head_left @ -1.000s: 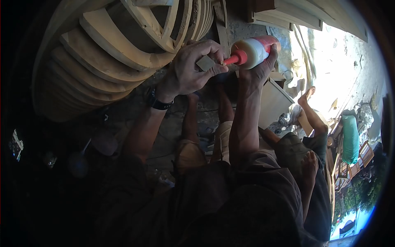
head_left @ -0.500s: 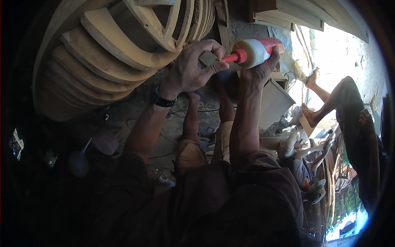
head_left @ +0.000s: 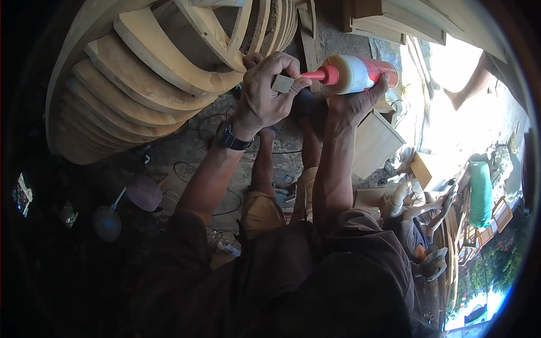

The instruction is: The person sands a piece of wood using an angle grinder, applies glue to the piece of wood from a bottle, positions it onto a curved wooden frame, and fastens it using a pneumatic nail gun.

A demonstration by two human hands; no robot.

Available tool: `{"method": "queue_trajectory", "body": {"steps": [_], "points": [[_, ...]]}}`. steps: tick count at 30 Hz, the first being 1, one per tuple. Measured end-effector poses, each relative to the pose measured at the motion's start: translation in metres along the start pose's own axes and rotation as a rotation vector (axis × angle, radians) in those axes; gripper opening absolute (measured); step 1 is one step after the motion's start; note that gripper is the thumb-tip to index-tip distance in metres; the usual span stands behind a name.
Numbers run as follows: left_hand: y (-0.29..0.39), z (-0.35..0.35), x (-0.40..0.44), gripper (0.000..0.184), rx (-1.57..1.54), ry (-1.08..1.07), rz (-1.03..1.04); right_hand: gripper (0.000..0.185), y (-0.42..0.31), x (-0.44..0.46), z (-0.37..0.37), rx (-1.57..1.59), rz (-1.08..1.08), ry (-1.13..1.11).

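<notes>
My left hand (head_left: 269, 93), with a dark watch on its wrist, has its fingers curled round a small grey-brown piece with a square face (head_left: 282, 84). My right hand (head_left: 356, 100) grips a white and red bottle (head_left: 360, 74) with amber contents, which lies on its side. The bottle's red nozzle (head_left: 315, 75) points left, and its tip is at the thumb and fingertips of my left hand. Whether the tip touches the piece is hidden by the fingers.
Curved wooden ribs (head_left: 163, 62) fill the upper left. A pale box (head_left: 376, 143) stands beyond my right forearm. At the lower right are a person with a cap (head_left: 433, 263) and a green roll (head_left: 479, 194). Cables and scraps lie on the floor (head_left: 225, 180).
The bottle has shifted slightly right with my right hand, showing more of its nozzle. A person walking at the right has moved up and mostly out of view, uncovering the green roll.
</notes>
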State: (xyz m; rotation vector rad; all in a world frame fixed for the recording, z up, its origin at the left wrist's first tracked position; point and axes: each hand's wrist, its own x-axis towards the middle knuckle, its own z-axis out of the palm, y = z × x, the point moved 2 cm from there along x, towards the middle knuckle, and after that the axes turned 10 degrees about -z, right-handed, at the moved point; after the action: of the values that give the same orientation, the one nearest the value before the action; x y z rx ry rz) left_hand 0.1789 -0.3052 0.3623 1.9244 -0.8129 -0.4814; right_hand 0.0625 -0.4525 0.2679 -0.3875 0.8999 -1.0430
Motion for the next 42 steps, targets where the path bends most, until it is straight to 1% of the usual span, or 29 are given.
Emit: {"method": "queue_trajectory", "body": {"steps": [2,4,5,6,7,8,9,11,12,14,15,17,18,20,21,23,27,30,33,35,38,40,42], "points": [[0.001,0.0,-0.003,0.026,0.028,0.068,-0.002,0.06,0.0,-0.002,0.001,-0.008,-0.008,0.027],[-0.004,0.004,-0.006,0.026,-0.016,0.105,-0.002,0.064,-0.003,-0.004,0.005,-0.032,-0.123,0.018],[-0.007,0.007,-0.008,0.026,-0.062,0.142,0.0,0.064,-0.004,-0.006,0.006,-0.031,-0.122,0.017],[-0.007,0.011,-0.008,0.026,-0.061,0.142,0.0,0.06,-0.009,-0.012,0.015,-0.006,-0.134,-0.003],[-0.006,0.013,-0.008,0.027,-0.105,0.225,0.074,0.056,-0.012,-0.015,0.02,0.018,-0.146,-0.024],[-0.005,0.014,-0.008,0.028,-0.15,0.307,0.147,0.056,-0.012,-0.015,0.021,0.019,-0.146,-0.025],[-0.006,0.015,-0.008,0.028,-0.151,0.307,0.148,0.057,-0.012,-0.015,0.021,0.025,-0.17,-0.018],[-0.006,0.015,-0.009,0.029,-0.028,0.343,0.182,0.057,-0.011,-0.016,0.021,0.033,-0.195,-0.012],[-0.004,0.015,-0.007,0.029,-0.028,0.344,0.183,0.058,-0.01,-0.018,0.021,0.038,-0.196,0.003],[0.003,0.015,-0.005,0.028,0.075,0.404,0.212,0.059,-0.008,-0.021,0.023,0.046,-0.195,0.016],[0.002,0.014,-0.005,0.028,0.076,0.406,0.213,0.06,-0.007,-0.024,0.024,0.044,-0.195,0.029],[0.001,0.012,-0.006,0.03,0.249,0.386,0.197,0.062,-0.006,-0.026,0.025,0.042,-0.195,0.043],[0.001,0.013,-0.005,0.03,0.249,0.385,0.197,0.063,-0.005,-0.026,0.024,0.036,-0.184,0.042],[0.001,0.016,-0.003,0.032,0.192,0.45,0.248,0.064,-0.003,-0.027,0.021,0.032,-0.173,0.043],[0.0,0.019,-0.001,0.032,0.193,0.449,0.249,0.065,-0.002,-0.026,0.021,0.051,-0.171,0.03],[-0.005,0.022,-0.002,0.033,0.065,0.464,0.267,0.066,-0.002,-0.025,0.02,0.07,-0.167,0.017],[-0.005,0.024,-0.003,0.034,-0.009,0.501,0.272,0.066,-0.008,-0.021,0.022,0.058,-0.182,0.029],[-0.001,0.018,0.0,0.036,0.063,0.451,0.307,0.065,-0.01,-0.017,0.022,0.052,-0.183,0.026],[0.004,0.015,0.004,0.035,0.111,0.411,0.271,0.067,-0.012,-0.011,0.02,0.027,-0.206,0.031],[0.006,0.014,0.006,0.031,0.212,0.381,0.237,0.069,-0.01,-0.008,0.019,0.014,-0.22,0.04],[0.005,0.018,0.007,0.029,0.236,0.441,0.248,0.068,-0.01,-0.008,0.018,0.002,-0.262,0.07],[0.005,0.02,0.009,0.031,0.248,0.46,0.284,0.061,-0.005,-0.012,0.018,0.086,-0.161,0.046],[0.006,0.023,0.011,0.032,0.26,0.481,0.321,0.061,0.001,-0.014,0.017,0.08,-0.126,0.075]]}}
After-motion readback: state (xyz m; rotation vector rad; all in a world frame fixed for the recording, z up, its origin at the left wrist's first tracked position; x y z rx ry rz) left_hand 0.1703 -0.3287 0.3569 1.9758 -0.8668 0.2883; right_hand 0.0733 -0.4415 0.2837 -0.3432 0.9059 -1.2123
